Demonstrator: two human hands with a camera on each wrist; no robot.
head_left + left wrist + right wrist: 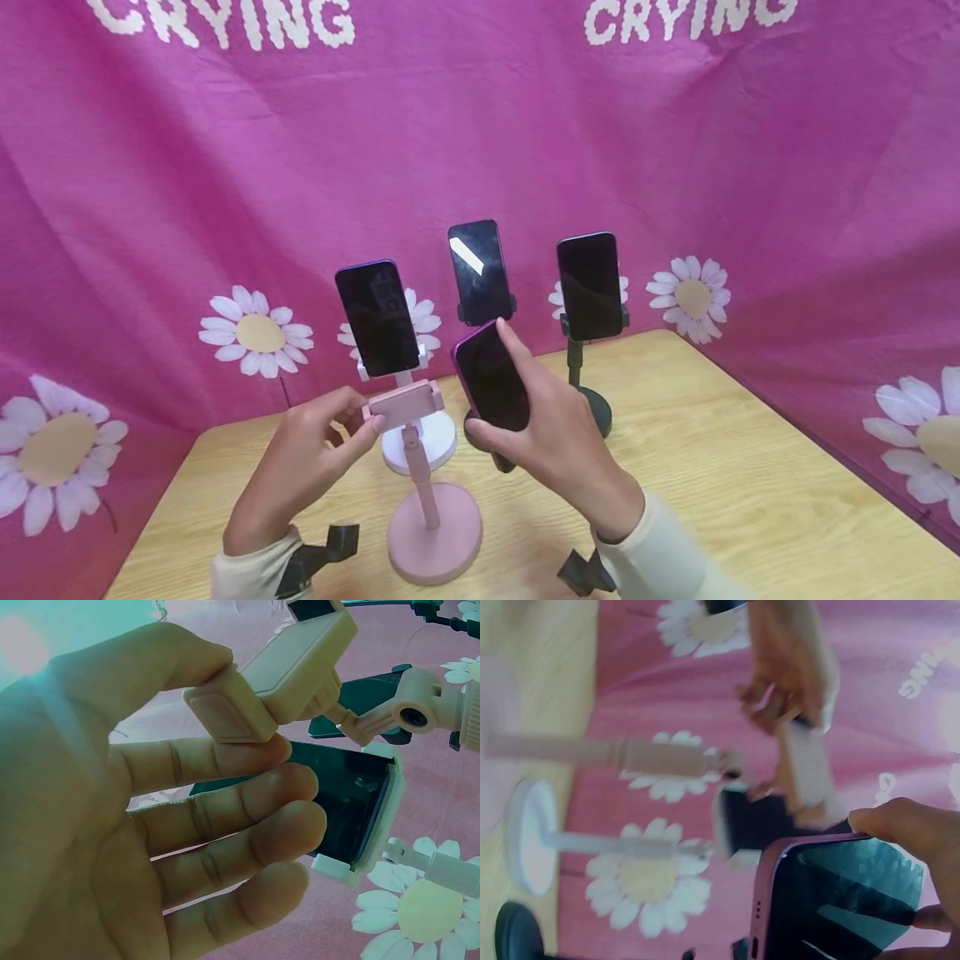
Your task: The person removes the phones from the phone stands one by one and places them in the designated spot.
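My left hand (pixel 307 450) pinches one end of the pink phone stand's clamp (pixel 405 406) between thumb and index finger. In the left wrist view the other fingers (pixel 262 832) extend below the clamp end. The stand's round base (pixel 435 537) rests on the table, its clamp holding no phone. My right hand (pixel 562 433) grips a phone (pixel 491 375) with a pink-purple edge by its sides, screen dark. It is held to the right of the pink clamp. In the right wrist view the phone (pixel 832 900) has its pink frame facing the clamp.
Behind, a phone (pixel 378 317) sits in a white stand (pixel 442 442). Two more phones, one at the middle (pixel 478 287) and one at the right (pixel 591 287), stand in black holders. The wooden table (pixel 720 467) meets a pink cloth (pixel 525 125) printed with daisies.
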